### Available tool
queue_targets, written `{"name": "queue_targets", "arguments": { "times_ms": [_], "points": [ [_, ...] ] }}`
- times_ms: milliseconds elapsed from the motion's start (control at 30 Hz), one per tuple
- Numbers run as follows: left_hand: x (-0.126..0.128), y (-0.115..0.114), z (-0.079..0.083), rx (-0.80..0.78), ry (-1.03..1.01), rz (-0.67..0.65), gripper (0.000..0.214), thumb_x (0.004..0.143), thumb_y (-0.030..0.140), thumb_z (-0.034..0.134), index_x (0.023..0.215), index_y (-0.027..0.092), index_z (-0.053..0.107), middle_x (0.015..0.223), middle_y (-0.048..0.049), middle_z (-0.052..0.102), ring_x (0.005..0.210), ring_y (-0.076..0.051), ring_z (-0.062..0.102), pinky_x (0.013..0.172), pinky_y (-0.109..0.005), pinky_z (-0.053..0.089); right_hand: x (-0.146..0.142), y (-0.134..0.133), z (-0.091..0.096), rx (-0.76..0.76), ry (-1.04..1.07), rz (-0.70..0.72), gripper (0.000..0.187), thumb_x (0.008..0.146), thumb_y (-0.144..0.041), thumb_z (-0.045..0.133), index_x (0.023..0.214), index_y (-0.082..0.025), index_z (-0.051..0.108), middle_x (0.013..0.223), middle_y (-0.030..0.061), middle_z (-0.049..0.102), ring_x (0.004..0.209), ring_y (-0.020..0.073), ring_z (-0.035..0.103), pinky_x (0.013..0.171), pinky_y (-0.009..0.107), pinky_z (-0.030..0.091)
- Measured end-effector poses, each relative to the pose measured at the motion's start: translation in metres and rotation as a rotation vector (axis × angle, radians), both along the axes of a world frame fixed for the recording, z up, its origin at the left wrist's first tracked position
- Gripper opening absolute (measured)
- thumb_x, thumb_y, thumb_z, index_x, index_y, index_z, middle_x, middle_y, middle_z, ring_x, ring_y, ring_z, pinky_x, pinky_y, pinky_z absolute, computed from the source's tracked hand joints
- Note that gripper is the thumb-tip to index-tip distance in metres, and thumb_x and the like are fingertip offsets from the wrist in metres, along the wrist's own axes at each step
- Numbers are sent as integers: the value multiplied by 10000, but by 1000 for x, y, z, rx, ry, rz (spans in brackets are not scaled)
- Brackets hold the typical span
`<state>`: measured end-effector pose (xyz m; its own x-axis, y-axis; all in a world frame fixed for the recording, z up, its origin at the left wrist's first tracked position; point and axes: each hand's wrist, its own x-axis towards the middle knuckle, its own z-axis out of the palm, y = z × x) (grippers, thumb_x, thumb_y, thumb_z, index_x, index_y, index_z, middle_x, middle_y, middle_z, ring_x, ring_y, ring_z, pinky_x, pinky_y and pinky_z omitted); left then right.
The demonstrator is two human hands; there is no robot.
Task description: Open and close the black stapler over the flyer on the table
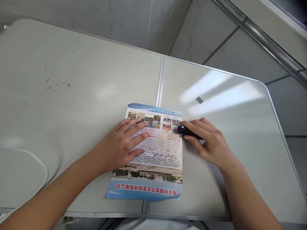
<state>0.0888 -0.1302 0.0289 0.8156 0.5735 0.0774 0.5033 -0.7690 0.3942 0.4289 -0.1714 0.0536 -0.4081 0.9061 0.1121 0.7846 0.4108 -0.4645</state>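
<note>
A printed flyer (153, 159) with a blue border and red lettering lies upside down on the table. My left hand (127, 143) rests on its left half, fingers spread and flat. In my right hand (208, 137) is a small black stapler (188, 131), gripped at the flyer's right edge. Its front end reaches over the paper, and the rest is covered by my fingers. Rows of staples (173, 115) show in the flyer's upper right corner. Beyond my right hand lies a short strip of staples (199, 100).
The white table (96, 70) has a metal seam (160, 83) running under the flyer. Several small dark bits (57, 85) lie at the left. A white cable (39, 153) loops at the lower left. Grey walls (115, 19) stand behind the table.
</note>
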Motion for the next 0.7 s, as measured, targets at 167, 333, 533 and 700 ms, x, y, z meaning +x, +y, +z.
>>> {"name": "queue_targets", "arguments": {
  "times_ms": [167, 333, 533, 700],
  "points": [
    [0, -1, 0, -8, -31, 10, 435, 1001, 354, 619, 1424, 254, 603, 1625, -103, 469, 1535, -357, 368, 1270, -625, 314, -1, -1, 2, -12, -17, -3, 402, 1047, -339, 523, 1446, -326, 570, 1054, 85, 712, 870, 276, 593, 807, 462, 499],
    [0, 0, 4, -32, -1, -3, 412, 1008, 349, 614, 1409, 252, 602, 1619, -98, 473, 1545, -346, 357, 1281, -604, 306, 1, -2, 2, 4, -29, -24, 421, 1042, -351, 533, 1460, -322, 563, 1080, 89, 714, 891, 284, 600, 824, 463, 504],
    [2, 4, 6, -30, 46, -14, 395, 1023, 386, 582, 1399, 264, 581, 1612, -100, 473, 1549, -344, 339, 1266, -604, 319, 4, 0, 1, -5, 52, -14, 389, 1048, -379, 517, 1421, -330, 615, 1013, 72, 717, 878, 277, 607, 792, 440, 503],
    [3, 6, 6, -23, 50, -31, 395, 1027, 405, 574, 1398, 271, 570, 1604, -108, 479, 1531, -345, 367, 1262, -609, 320, 2, 1, 2, 5, 33, -19, 388, 1046, -370, 501, 1399, -293, 642, 986, 86, 722, 860, 277, 597, 783, 438, 488]
  ]
}}
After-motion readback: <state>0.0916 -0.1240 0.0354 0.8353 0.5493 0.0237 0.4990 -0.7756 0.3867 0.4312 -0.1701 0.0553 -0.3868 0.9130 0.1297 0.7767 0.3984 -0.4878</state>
